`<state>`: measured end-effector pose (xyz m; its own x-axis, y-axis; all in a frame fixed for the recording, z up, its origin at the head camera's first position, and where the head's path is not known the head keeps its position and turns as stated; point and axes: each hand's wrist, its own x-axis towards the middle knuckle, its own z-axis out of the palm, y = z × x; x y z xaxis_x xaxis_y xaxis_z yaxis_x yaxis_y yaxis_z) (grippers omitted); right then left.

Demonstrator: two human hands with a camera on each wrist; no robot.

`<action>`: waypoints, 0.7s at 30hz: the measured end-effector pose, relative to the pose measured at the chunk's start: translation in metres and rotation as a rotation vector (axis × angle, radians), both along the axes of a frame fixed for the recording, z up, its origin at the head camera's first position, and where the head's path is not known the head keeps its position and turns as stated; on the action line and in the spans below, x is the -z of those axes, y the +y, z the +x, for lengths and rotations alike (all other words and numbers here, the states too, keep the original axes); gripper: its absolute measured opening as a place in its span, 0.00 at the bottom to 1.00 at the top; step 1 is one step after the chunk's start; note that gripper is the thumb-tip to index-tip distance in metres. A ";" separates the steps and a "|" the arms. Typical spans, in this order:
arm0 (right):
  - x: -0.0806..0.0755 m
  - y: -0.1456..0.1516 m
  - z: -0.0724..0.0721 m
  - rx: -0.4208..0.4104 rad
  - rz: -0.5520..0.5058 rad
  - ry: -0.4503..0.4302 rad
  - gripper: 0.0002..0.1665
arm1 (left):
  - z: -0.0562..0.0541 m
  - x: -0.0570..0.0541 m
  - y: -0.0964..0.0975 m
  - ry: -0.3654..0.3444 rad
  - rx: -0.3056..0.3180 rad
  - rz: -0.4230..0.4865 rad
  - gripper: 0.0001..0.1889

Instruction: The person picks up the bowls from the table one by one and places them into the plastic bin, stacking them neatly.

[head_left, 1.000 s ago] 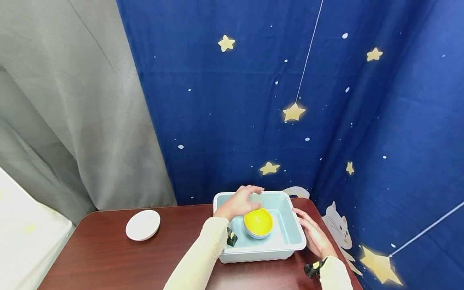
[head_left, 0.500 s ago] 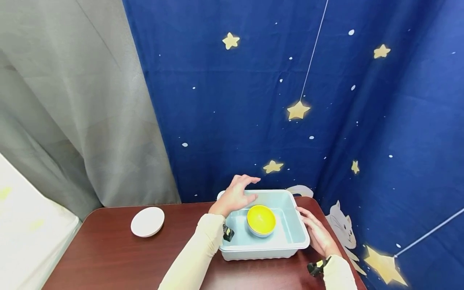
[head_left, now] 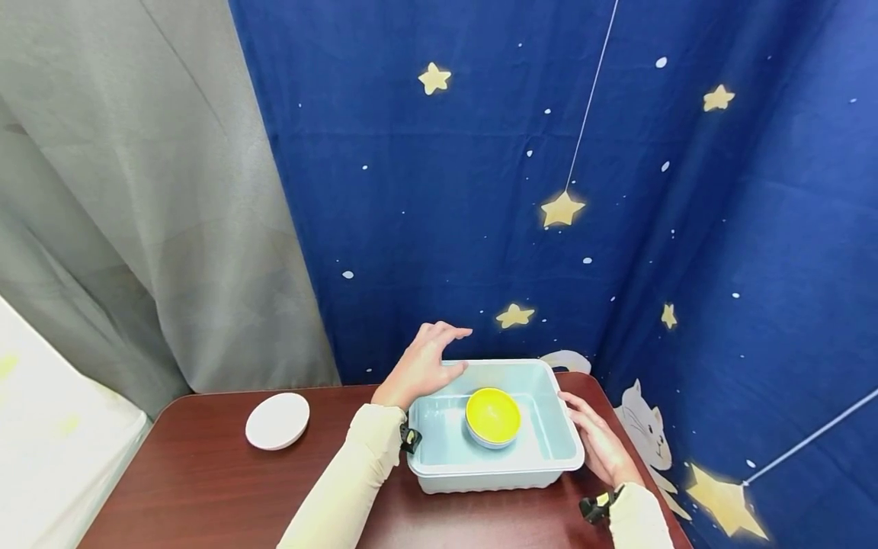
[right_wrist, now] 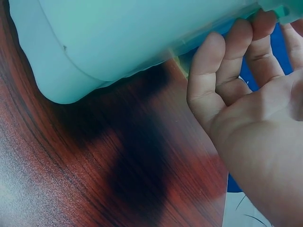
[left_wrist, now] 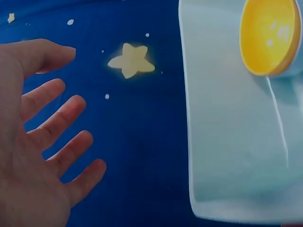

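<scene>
A yellow bowl with a pale outside [head_left: 493, 415] stands in a light blue plastic bin [head_left: 490, 480]. My left hand [head_left: 421, 367] is raised over the bin's back left corner, thumb and fingers spread apart with nothing between them. In the left wrist view the left hand [left_wrist: 40, 137] shows its palm and parted fingers, beside the bin's rim [left_wrist: 187, 118]. At the bin's right side, my right hand [head_left: 598, 442] rests its lightly bent fingers against the outside of the rim. The right wrist view shows the fingertips [right_wrist: 239, 33] right at the bin's wall [right_wrist: 109, 42].
A white round dish [head_left: 277, 422] lies on the left of the dark red wooden table [head_left: 226, 496]. Behind the table hang a grey curtain [head_left: 192, 229] and a blue curtain with stars [head_left: 439, 229]. The bin is near the table's right edge.
My left hand has moved up and left, away from the yellow bowl, which stays in the bin. The right hand keeps its place at the rim. The head view has shifted slightly.
</scene>
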<state>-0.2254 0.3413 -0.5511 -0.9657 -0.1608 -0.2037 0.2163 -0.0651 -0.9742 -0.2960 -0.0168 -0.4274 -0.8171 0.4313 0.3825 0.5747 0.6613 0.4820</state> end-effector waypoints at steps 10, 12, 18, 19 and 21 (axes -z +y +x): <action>-0.001 0.001 0.000 -0.018 -0.008 0.006 0.34 | 0.002 0.002 -0.019 0.016 -0.063 0.057 0.27; -0.001 0.001 0.000 -0.023 -0.008 0.010 0.34 | 0.002 0.002 -0.020 0.026 -0.064 0.071 0.28; -0.002 0.002 0.001 -0.021 -0.005 0.008 0.34 | 0.002 0.004 -0.025 0.011 -0.082 0.086 0.29; -0.001 0.002 0.001 -0.021 -0.005 0.007 0.34 | 0.003 0.005 -0.026 0.003 -0.088 0.088 0.29; -0.001 0.001 0.001 -0.026 -0.005 0.006 0.34 | 0.003 0.005 -0.028 -0.021 -0.099 0.093 0.30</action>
<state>-0.2241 0.3422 -0.5496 -0.9625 -0.1868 -0.1968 0.2119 -0.0649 -0.9751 -0.2933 -0.0453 -0.4323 -0.8622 0.3112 0.3998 0.4979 0.6663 0.5551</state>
